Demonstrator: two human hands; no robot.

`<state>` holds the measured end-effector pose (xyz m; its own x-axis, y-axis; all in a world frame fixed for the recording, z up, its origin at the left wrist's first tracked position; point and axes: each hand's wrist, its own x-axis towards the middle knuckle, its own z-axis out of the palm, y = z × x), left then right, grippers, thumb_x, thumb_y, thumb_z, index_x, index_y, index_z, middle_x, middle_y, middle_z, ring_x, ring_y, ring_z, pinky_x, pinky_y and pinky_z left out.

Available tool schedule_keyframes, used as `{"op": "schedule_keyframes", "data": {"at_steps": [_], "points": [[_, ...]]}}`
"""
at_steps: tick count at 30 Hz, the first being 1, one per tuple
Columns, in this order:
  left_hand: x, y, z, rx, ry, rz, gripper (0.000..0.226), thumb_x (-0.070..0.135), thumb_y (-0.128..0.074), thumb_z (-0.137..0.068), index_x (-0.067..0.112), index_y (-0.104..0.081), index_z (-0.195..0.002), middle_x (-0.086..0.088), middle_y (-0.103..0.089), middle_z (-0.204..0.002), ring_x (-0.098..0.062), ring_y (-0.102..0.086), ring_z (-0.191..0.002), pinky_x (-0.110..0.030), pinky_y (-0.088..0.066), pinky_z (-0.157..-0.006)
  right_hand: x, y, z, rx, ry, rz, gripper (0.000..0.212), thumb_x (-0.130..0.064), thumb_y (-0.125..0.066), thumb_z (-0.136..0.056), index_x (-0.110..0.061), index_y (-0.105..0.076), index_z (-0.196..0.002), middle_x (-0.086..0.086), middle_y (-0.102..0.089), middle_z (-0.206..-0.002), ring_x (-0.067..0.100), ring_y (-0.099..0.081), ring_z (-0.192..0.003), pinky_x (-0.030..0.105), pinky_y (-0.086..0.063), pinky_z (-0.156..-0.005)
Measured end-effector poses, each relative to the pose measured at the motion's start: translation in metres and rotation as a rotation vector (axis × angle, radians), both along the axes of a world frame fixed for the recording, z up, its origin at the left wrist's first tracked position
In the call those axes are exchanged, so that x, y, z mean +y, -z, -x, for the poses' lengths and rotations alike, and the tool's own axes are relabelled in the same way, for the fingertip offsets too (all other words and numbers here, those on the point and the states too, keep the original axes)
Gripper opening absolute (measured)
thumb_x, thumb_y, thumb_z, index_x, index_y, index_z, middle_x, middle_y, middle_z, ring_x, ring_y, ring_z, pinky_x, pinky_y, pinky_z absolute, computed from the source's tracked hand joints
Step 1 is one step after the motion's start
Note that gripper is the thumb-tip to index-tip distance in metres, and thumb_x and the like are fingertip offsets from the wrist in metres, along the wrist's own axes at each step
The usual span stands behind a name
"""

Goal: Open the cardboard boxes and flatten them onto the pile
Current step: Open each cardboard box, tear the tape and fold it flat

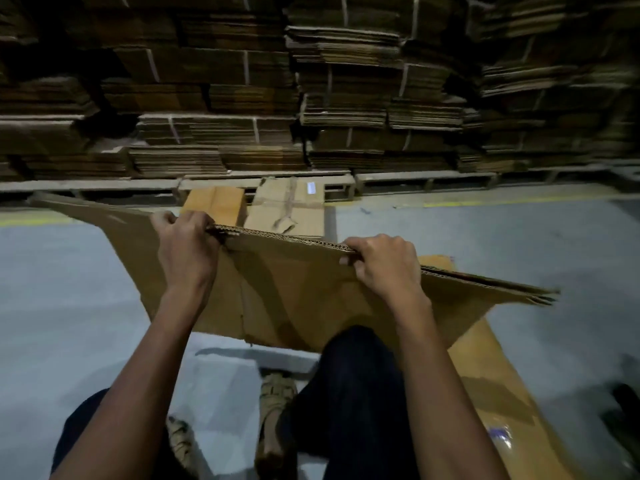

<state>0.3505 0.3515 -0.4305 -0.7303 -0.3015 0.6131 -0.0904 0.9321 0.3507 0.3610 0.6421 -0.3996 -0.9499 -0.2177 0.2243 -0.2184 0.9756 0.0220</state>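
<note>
Head view: left hand [185,242] and right hand [384,265] each grip the flattened cardboard box [287,292] by its top edge, fingers curled over. Two more boxes [287,209] sit on the floor [69,306] behind it.

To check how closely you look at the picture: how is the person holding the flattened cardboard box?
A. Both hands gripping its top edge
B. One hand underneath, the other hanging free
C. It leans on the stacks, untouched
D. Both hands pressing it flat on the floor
A: the left hand and the right hand each curl over the top edge of the cardboard box, which is held up off the floor.
</note>
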Motion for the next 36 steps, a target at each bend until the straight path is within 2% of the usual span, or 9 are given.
{"op": "schedule_keyframes", "data": {"at_steps": [7, 11, 15, 22, 25, 28, 30, 32, 36], "points": [[0.156, -0.006, 0.067, -0.073, 0.377, -0.183, 0.011, 0.006, -0.068, -0.086, 0.016, -0.063, -0.085, -0.011, -0.061, -0.104, -0.016, -0.038, -0.095, -0.024, -0.033, -0.064, 0.132, -0.003, -0.032, -0.04, 0.361, 0.072, 0.026, -0.033, -0.06, -0.099, -0.039, -0.066, -0.124, 0.003, -0.073, -0.107, 0.03, -0.067, -0.098, 0.034, -0.044, -0.071], [0.254, -0.018, 0.091, -0.047, 0.542, -0.084, 0.013, 0.002, -0.072, -0.083, 0.013, -0.068, -0.088, -0.008, -0.068, -0.096, -0.031, -0.045, -0.108, -0.031, -0.035, -0.066, 0.201, -0.009, -0.054, 0.048, 0.579, 0.102, 0.043, -0.026, -0.062, -0.098, -0.044, -0.059, -0.137, 0.002, -0.074, -0.106, 0.029, -0.068, -0.094, 0.036, -0.052, -0.072], [0.331, -0.029, 0.109, -0.009, 0.678, -0.125, 0.014, -0.002, -0.075, -0.077, 0.009, -0.072, -0.085, -0.008, -0.069, -0.09, -0.03, -0.048, -0.099, -0.028, -0.029, -0.07, 0.25, -0.01, -0.071, 0.183, 0.778, 0.095, 0.052, -0.019, -0.063, -0.094, -0.05, -0.057, -0.136, 0.001, -0.076, -0.109, 0.032, -0.07, -0.093, 0.036, -0.052, -0.07], [0.37, 0.007, 0.138, 0.028, 0.954, -0.077, 0.025, -0.004, -0.078, -0.072, 0.013, -0.059, -0.072, -0.002, -0.055, -0.078, -0.025, -0.042, -0.082, -0.025, -0.02, -0.071, 0.256, 0.034, -0.085, 0.373, 0.929, 0.254, 0.057, -0.009, -0.065, -0.087, -0.05, -0.065, -0.126, 0.007, -0.071, -0.123, 0.028, -0.073, -0.086, 0.034, -0.056, -0.069], [0.346, 0.052, 0.146, -0.083, 1.088, 0.017, 0.027, -0.004, -0.079, -0.072, 0.006, -0.053, -0.072, -0.01, -0.054, -0.082, -0.028, -0.043, -0.083, -0.031, -0.026, -0.07, 0.213, 0.08, -0.096, 0.34, 0.914, 0.309, 0.052, -0.005, -0.076, -0.074, -0.043, -0.074, -0.109, 0.0, -0.072, -0.099, 0.025, -0.069, -0.076, 0.03, -0.052, -0.057], [0.309, 0.119, 0.16, -0.409, 1.099, 0.165, 0.031, 0.0, -0.086, -0.068, 0.003, -0.062, -0.087, -0.019, -0.059, -0.101, -0.041, -0.055, -0.1, -0.044, -0.042, -0.078, 0.18, 0.151, -0.084, 0.124, 0.867, 0.383, 0.058, 0.006, -0.081, -0.062, -0.034, -0.076, -0.104, -0.009, -0.073, -0.097, 0.018, -0.067, -0.071, 0.024, -0.044, -0.048], [0.278, 0.159, 0.165, -0.684, 0.978, 0.234, 0.063, 0.014, -0.089, -0.071, 0.006, -0.06, -0.127, -0.026, -0.051, -0.134, -0.047, -0.045, -0.126, -0.054, -0.04, -0.1, 0.168, 0.209, -0.063, -0.262, 0.772, 0.499, 0.038, -0.007, -0.066, -0.088, -0.028, -0.068, -0.118, -0.006, -0.067, -0.123, 0.022, -0.065, -0.095, 0.028, -0.054, -0.073], [0.248, 0.192, 0.166, -0.93, 0.871, 0.152, 0.094, 0.025, -0.088, -0.074, 0.012, -0.037, -0.152, -0.025, -0.037, -0.151, -0.043, -0.036, -0.137, -0.05, -0.034, -0.111, 0.161, 0.258, -0.041, -0.509, 0.748, 0.727, 0.023, -0.027, -0.063, -0.095, -0.02, -0.071, -0.115, 0.001, -0.069, -0.124, 0.026, -0.065, -0.107, 0.034, -0.054, -0.092], [0.208, 0.231, 0.163, -1.167, 0.731, -0.062, 0.084, 0.03, -0.076, -0.087, 0.006, -0.031, -0.153, -0.024, -0.041, -0.151, -0.04, -0.042, -0.136, -0.048, -0.039, -0.105, 0.148, 0.329, 0.001, -0.678, 0.78, 0.849, 0.028, -0.03, -0.067, -0.093, -0.021, -0.076, -0.118, 0.004, -0.072, -0.123, 0.025, -0.067, -0.113, 0.028, -0.053, -0.093]]}}
